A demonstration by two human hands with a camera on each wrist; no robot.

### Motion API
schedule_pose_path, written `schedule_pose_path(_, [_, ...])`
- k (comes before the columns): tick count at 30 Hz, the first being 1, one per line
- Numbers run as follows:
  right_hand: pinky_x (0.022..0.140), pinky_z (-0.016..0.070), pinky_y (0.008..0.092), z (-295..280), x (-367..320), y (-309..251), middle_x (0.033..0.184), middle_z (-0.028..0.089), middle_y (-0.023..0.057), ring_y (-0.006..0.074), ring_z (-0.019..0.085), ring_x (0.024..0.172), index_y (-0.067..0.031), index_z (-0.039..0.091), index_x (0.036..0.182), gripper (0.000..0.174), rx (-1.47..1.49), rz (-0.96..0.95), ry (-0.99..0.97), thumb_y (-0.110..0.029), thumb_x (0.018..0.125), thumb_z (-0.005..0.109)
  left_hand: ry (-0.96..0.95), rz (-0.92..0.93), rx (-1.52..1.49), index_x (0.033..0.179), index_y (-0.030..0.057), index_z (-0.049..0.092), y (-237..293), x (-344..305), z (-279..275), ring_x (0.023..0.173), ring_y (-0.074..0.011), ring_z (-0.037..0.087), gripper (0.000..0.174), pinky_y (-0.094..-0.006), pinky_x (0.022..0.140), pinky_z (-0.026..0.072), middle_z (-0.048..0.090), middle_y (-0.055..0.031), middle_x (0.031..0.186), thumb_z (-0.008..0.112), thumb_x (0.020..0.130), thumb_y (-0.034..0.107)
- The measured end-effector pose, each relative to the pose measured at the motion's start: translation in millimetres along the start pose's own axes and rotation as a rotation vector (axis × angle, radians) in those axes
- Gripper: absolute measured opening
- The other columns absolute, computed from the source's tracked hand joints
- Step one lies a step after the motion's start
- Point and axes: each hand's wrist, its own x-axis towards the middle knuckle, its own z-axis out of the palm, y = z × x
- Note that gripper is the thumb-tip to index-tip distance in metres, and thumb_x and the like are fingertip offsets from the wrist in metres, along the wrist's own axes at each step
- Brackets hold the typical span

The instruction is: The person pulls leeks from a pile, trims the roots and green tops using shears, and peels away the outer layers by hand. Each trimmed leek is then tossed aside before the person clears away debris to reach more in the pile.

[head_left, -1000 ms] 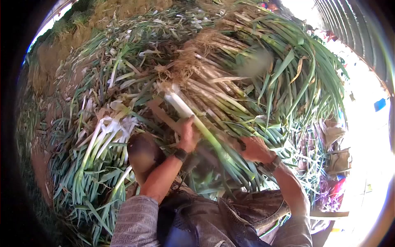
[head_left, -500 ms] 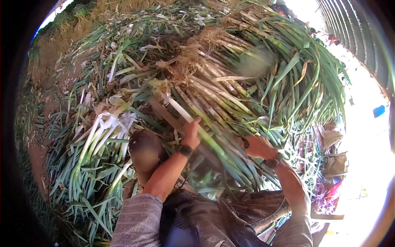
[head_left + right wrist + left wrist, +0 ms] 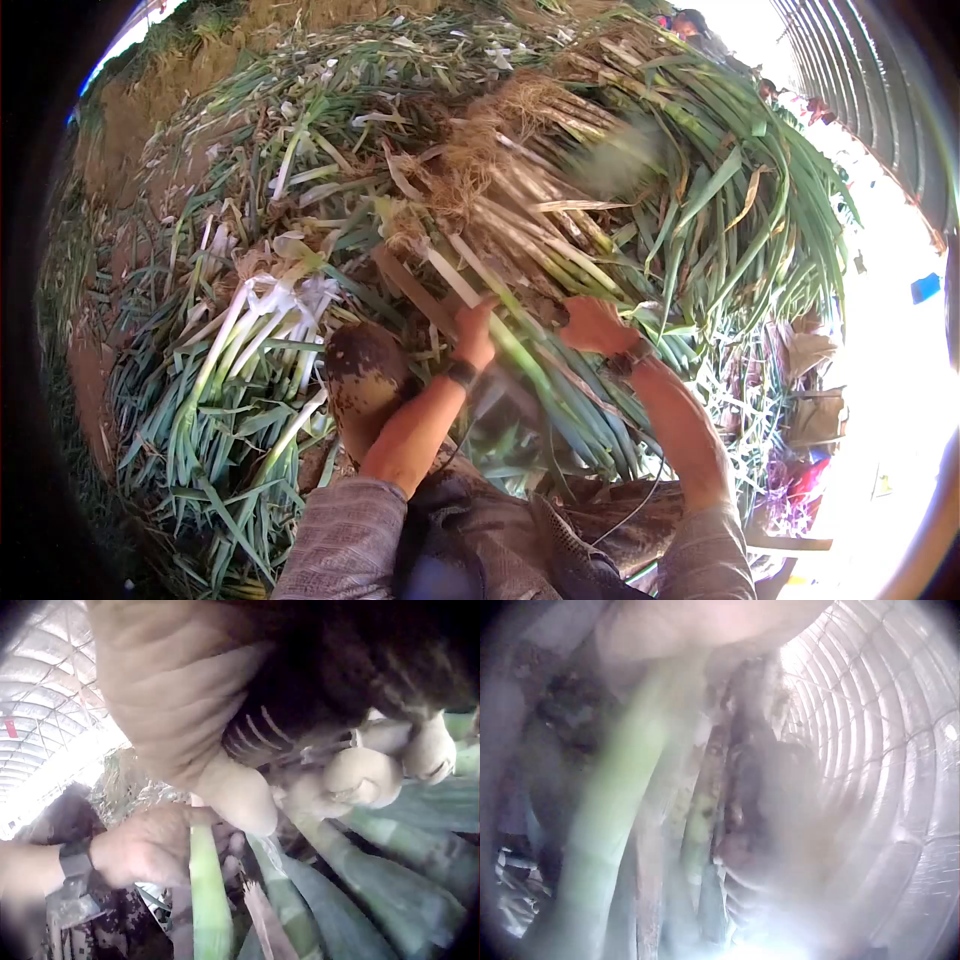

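Note:
My left hand point(image 3: 478, 335) grips a long leek point(image 3: 452, 277) by its pale stalk, the white root end pointing up and away. The left wrist view is blurred: the same leek point(image 3: 607, 825) runs down from under my palm. My right hand point(image 3: 590, 325) lies a little to the right, its fingers point(image 3: 367, 778) curled into the green leaves point(image 3: 360, 900) of the same leek. The right wrist view also shows my left hand point(image 3: 150, 844) closed round the stalk point(image 3: 206, 900). Both hands are at the near edge of a big heap of earthy, rooted leeks point(image 3: 560, 200).
A smaller pile of white-stalked leeks point(image 3: 250, 330) lies on the ground at the left, beside my muddy knee point(image 3: 365, 375). Leaf scraps cover the soil point(image 3: 130, 140) behind. A ribbed tunnel wall point(image 3: 870, 80) runs along the right, with boxes and litter point(image 3: 815, 400) below it.
Both hands have moved up toward the heap. The right hand has slid up and left along the leek, closer to the left hand. The leek's root end sits further up.

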Motion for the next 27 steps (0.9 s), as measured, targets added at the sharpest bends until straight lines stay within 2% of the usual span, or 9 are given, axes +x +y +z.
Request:
schedule_pose_path(1, [0.081, 0.0482, 0.0518, -8, 3, -11, 0.092, 0.066, 0.0272, 0.0438, 0.063, 0.09, 0.0014, 0.065, 0.093, 0.034, 0.017, -0.017, -0.006, -0.027, 0.075, 0.058, 0.002, 0.004, 0.001, 0.108, 0.0057, 0.064, 24, -5, 10, 0.087, -0.0234, 0.064, 0.025, -0.0397, 0.074, 0.0565, 0.065, -0.0089, 0.1, 0.069, 0.085, 0.014])
schedule_pose_path(3, [0.082, 0.0482, 0.0513, -17, 10, -26, 0.093, 0.066, 0.0271, 0.044, 0.063, 0.09, 0.0016, 0.066, 0.095, 0.036, 0.032, -0.038, -0.01, -0.028, 0.076, 0.058, 0.267, -0.435, -0.305, 0.104, 0.0043, 0.063, 91, -23, 40, 0.087, -0.0227, 0.065, 0.023, -0.0382, 0.073, 0.057, 0.065, -0.0085, 0.097, 0.069, 0.085, 0.014])
schedule_pose_path(10, [0.085, 0.0482, 0.05, -28, 12, -35, 0.1, 0.066, 0.0263, 0.0436, 0.062, 0.095, 0.0009, 0.066, 0.104, 0.041, 0.09, -0.104, -0.032, -0.029, 0.076, 0.059, 0.245, -0.401, -0.365, 0.108, 0.0048, 0.063, 82, 9, 24, 0.085, -0.0201, 0.063, 0.027, -0.0361, 0.072, 0.0575, 0.065, -0.0054, 0.094, 0.07, 0.084, 0.014])
schedule_pose_path(15, [0.089, 0.0478, 0.0495, -27, -15, -13, 0.105, 0.065, 0.0264, 0.0423, 0.062, 0.1, -0.0002, 0.064, 0.109, 0.043, 0.052, 0.007, -0.046, -0.028, 0.078, 0.058, 0.227, -0.363, -0.461, 0.116, 0.0074, 0.064, 112, 29, 20, 0.083, -0.0198, 0.061, 0.042, -0.0422, 0.069, 0.052, 0.065, -0.0036, 0.097, 0.076, 0.082, 0.03])
schedule_pose_path(16, [0.089, 0.0478, 0.0493, -24, -22, -5, 0.104, 0.065, 0.0268, 0.042, 0.062, 0.1, -0.0001, 0.064, 0.109, 0.043, 0.053, 0.012, -0.068, -0.031, 0.078, 0.059, 0.224, -0.395, -0.349, 0.127, 0.013, 0.06, 113, 33, 17, 0.094, -0.0219, 0.059, 0.052, -0.0469, 0.072, 0.0522, 0.06, -0.0019, 0.116, 0.074, 0.085, 0.039])
schedule_pose_path(17, [0.089, 0.0478, 0.0491, -20, -30, 4, 0.104, 0.065, 0.0271, 0.0417, 0.062, 0.1, 0.0, 0.064, 0.108, 0.044, 0.055, 0.018, -0.091, -0.033, 0.079, 0.059, 0.218, -0.397, -0.352, 0.127, 0.013, 0.06, 113, 36, 15, 0.094, -0.0219, 0.059, 0.052, -0.0469, 0.072, 0.0522, 0.06, -0.0019, 0.116, 0.074, 0.085, 0.039])
schedule_pose_path(21, [0.085, 0.0478, 0.0504, -12, -54, 28, 0.1, 0.066, 0.0249, 0.0412, 0.063, 0.094, -0.0019, 0.064, 0.106, 0.04, 0.083, 0.131, -0.1, -0.033, 0.081, 0.058, 0.184, -0.46, -0.176, 0.133, 0.0135, 0.053, 141, 21, 32, 0.078, -0.0166, 0.052, 0.054, -0.0434, 0.063, 0.0486, 0.058, -0.004, 0.106, 0.071, 0.088, 0.038])
schedule_pose_path(24, [0.08, 0.0478, 0.0517, 6, -63, 46, 0.091, 0.067, 0.0233, 0.0418, 0.063, 0.088, -0.0038, 0.064, 0.1, 0.036, 0.0, 0.024, -0.103, -0.035, 0.084, 0.056, 0.039, -0.412, -0.397, 0.099, 0.0113, 0.063, 129, 23, 34, 0.065, -0.0134, 0.053, 0.033, -0.0351, 0.054, 0.0481, 0.053, 0.0006, 0.079, 0.075, 0.084, 0.037])
schedule_pose_path(27, [0.076, 0.0477, 0.052, 16, -85, 52, 0.084, 0.066, 0.0226, 0.0424, 0.063, 0.083, -0.0048, 0.064, 0.092, 0.035, 0.021, -0.038, 0.014, -0.038, 0.086, 0.055, 0.129, -0.423, -0.392, 0.095, 0.0118, 0.062, 147, 9, 45, 0.065, -0.0124, 0.052, 0.034, -0.0335, 0.055, 0.0473, 0.053, 0.001, 0.077, 0.077, 0.082, 0.04])
